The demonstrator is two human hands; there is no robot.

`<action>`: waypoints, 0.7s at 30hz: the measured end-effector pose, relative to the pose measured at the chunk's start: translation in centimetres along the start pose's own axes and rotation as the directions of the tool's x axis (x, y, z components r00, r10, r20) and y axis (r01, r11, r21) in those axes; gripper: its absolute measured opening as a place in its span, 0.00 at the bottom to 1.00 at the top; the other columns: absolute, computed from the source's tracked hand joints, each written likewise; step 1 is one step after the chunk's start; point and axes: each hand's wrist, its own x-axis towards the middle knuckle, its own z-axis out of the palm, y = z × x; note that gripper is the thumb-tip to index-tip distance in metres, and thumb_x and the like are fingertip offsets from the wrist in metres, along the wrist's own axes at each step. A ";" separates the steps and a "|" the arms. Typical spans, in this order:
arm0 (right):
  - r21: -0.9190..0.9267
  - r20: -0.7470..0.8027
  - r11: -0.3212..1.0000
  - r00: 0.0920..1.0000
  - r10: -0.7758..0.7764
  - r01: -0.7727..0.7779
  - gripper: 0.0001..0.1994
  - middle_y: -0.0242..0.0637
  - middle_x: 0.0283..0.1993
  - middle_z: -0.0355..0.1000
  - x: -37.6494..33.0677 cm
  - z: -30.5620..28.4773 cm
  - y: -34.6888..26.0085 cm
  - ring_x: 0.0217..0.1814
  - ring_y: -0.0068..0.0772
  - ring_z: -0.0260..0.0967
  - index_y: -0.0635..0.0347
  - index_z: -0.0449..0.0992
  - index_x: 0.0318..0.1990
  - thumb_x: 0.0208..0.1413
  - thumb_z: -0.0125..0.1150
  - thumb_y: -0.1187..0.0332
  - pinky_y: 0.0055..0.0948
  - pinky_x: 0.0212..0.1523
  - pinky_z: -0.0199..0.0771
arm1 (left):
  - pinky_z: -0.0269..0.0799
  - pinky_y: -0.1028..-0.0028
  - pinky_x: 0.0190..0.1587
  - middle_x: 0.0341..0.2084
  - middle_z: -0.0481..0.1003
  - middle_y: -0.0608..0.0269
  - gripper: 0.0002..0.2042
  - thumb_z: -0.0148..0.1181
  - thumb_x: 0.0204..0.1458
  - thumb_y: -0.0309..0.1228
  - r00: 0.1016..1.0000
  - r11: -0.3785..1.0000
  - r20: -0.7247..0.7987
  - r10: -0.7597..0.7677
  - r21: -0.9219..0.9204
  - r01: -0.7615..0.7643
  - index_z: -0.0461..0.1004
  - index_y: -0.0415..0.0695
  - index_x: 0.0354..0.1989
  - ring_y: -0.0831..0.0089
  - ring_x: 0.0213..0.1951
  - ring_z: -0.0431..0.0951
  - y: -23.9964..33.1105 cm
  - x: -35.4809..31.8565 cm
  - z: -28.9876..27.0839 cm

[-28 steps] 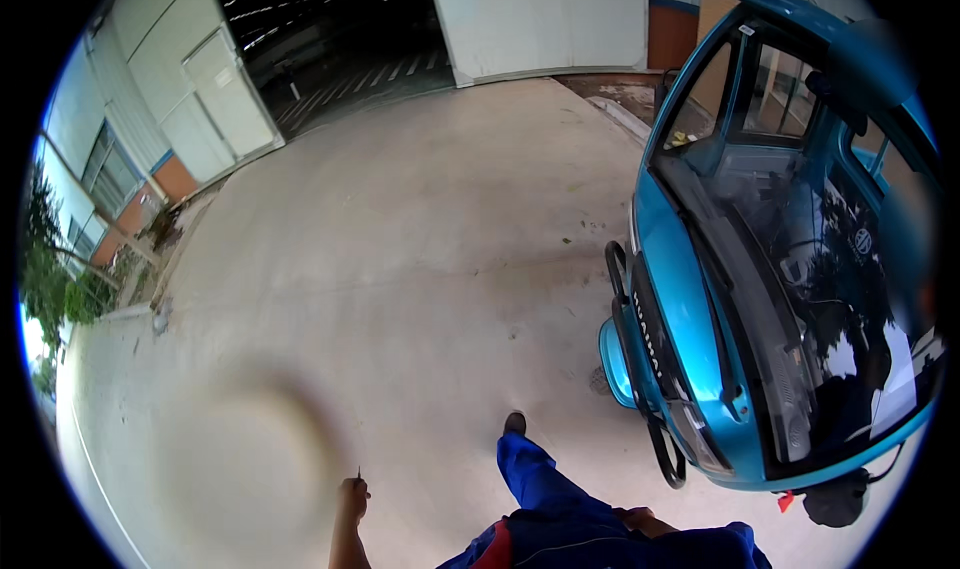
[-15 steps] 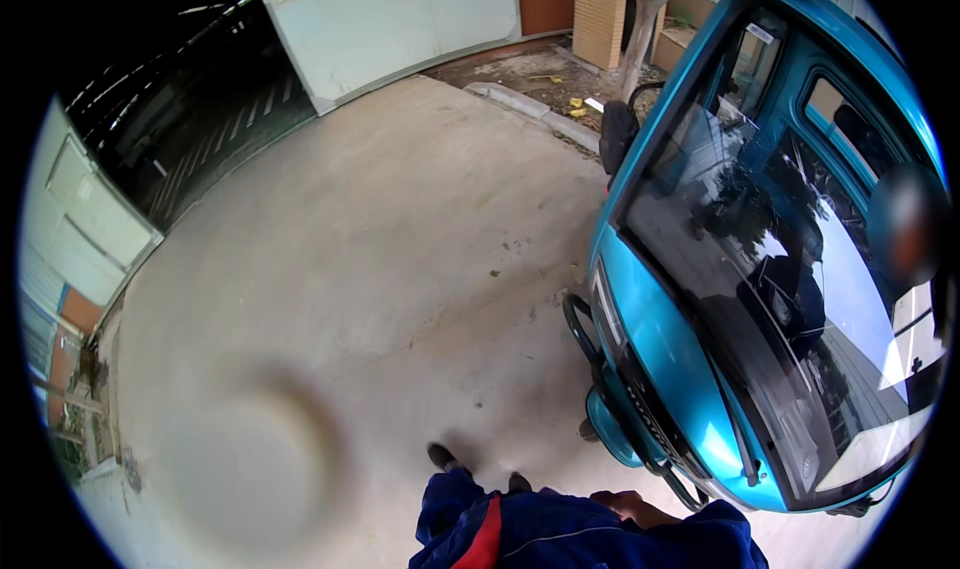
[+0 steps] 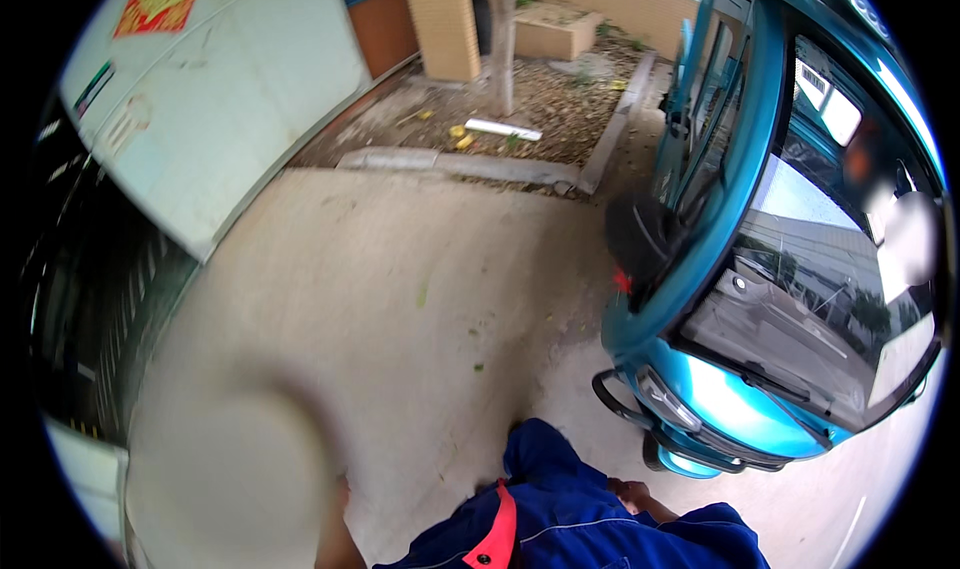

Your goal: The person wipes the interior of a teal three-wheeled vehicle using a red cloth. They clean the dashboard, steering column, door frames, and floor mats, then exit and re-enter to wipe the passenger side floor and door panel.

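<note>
My right hand (image 3: 630, 493) is beside the right side of my blue jacket (image 3: 580, 524), small in the view. Its fingers look curled in, and whether anything is inside them is hidden. My left forearm (image 3: 340, 544) shows at the lower edge. A blurred pale round patch (image 3: 235, 479) covers most of the left hand, so its fingers cannot be seen. Ahead and to the right of my right hand stands a turquoise vehicle (image 3: 730, 369) with a large windscreen (image 3: 790, 299) and a black front bar (image 3: 620, 399). Neither hand touches it.
Concrete ground (image 3: 400, 299) spreads ahead. A low kerb (image 3: 450, 164) borders a planting bed with a tree trunk (image 3: 500, 59) and a white strip (image 3: 503, 130). A pale sliding door (image 3: 230, 79) stands at the left beside a dark doorway (image 3: 100, 299). A black mirror (image 3: 640, 234) juts from the vehicle.
My view has turned toward the right and lifted, bringing the planting bed further in. The vehicle's side now shows more. My left forearm has come into view; my right hand stays beside my body.
</note>
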 end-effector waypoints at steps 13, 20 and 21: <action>0.994 0.044 0.070 0.881 0.471 -0.087 0.15 0.42 0.42 0.81 16.5 -7.8 -30.0 0.36 0.43 0.81 0.61 0.82 0.47 0.51 0.65 0.82 0.45 0.33 0.82 | 0.73 0.71 0.33 0.28 0.79 0.66 0.13 0.62 0.60 0.32 0.763 0.830 0.446 0.469 0.075 -0.553 0.79 0.39 0.49 0.75 0.28 0.76 60.0 31.0 16.3; 0.897 -0.050 0.330 0.675 0.736 -0.293 0.18 0.39 0.32 0.81 19.8 -18.3 -42.3 0.24 0.34 0.77 0.57 0.84 0.47 0.44 0.73 0.72 0.39 0.22 0.76 | 0.78 0.69 0.40 0.30 0.84 0.57 0.13 0.66 0.57 0.35 0.458 0.611 0.664 0.591 0.002 -0.791 0.83 0.39 0.45 0.68 0.33 0.84 82.8 41.3 36.3; 0.930 -0.088 0.289 0.623 0.777 -0.229 0.16 0.38 0.28 0.80 20.8 -18.5 -43.7 0.21 0.34 0.75 0.58 0.84 0.45 0.45 0.73 0.72 0.39 0.20 0.74 | 0.79 0.67 0.41 0.32 0.84 0.54 0.14 0.66 0.56 0.36 0.370 0.533 0.682 0.631 -0.034 -0.845 0.83 0.40 0.46 0.65 0.35 0.85 86.3 42.4 40.1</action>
